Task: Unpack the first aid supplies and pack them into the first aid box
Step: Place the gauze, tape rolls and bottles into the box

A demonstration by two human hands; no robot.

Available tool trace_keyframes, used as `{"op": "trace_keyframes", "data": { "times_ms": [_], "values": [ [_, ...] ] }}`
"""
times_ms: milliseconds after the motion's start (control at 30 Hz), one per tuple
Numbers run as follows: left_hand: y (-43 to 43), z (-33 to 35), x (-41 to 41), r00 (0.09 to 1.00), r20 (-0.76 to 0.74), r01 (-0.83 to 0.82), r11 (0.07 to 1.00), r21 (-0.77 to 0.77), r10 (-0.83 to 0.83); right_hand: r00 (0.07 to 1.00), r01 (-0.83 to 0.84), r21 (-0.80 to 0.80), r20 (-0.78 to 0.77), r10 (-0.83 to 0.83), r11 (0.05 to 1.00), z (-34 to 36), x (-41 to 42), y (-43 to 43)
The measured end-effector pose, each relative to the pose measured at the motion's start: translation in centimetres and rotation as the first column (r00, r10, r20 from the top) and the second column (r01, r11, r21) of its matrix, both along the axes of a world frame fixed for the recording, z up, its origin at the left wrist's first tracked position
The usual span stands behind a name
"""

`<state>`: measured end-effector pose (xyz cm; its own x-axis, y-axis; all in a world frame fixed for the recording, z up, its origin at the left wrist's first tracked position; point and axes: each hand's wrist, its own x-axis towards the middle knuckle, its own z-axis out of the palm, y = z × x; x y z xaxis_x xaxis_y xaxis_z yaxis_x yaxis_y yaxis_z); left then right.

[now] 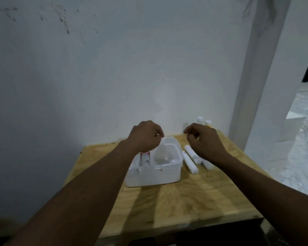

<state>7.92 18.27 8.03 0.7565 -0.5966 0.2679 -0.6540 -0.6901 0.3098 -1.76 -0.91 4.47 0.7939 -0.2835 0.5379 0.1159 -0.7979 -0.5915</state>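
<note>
The white first aid box (pixel 155 174) stands open on the wooden table (pixel 176 201). A red-and-white tube (pixel 145 159) lies in its left compartment, and small white items sit low in the right compartment. My left hand (pixel 146 135) hovers over the box's back left part with its fingers curled; I see nothing in it. My right hand (pixel 204 140) hangs above the table to the right of the box, fingers curled too, with nothing visible in it. Under that hand lie white bandage rolls (pixel 190 163), side by side and partly hidden by my wrist.
Two small white bottles (pixel 204 121) stand at the table's back edge by the wall. A white pillar (pixel 256 86) rises just right of the table. The table's front edge lies near my body, with dark space below it.
</note>
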Motion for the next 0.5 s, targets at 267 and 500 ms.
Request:
{"op": "trace_keyframes", "data": {
  "times_ms": [267, 500],
  "values": [
    [-9.0, -2.4, -4.4, 0.954, 0.076, 0.225, 0.86, 0.459, -0.291, 0.948, 0.131, -0.057, -0.286, -0.142, 0.99, -5.4, -2.3, -5.7],
    [-11.7, -5.1, -5.0, 0.953, 0.086, 0.13, 0.648, 0.75, -0.292, 0.907, 0.061, -0.129, -0.406, -0.109, 0.99, -9.2, -2.3, -6.4]
  ]
}}
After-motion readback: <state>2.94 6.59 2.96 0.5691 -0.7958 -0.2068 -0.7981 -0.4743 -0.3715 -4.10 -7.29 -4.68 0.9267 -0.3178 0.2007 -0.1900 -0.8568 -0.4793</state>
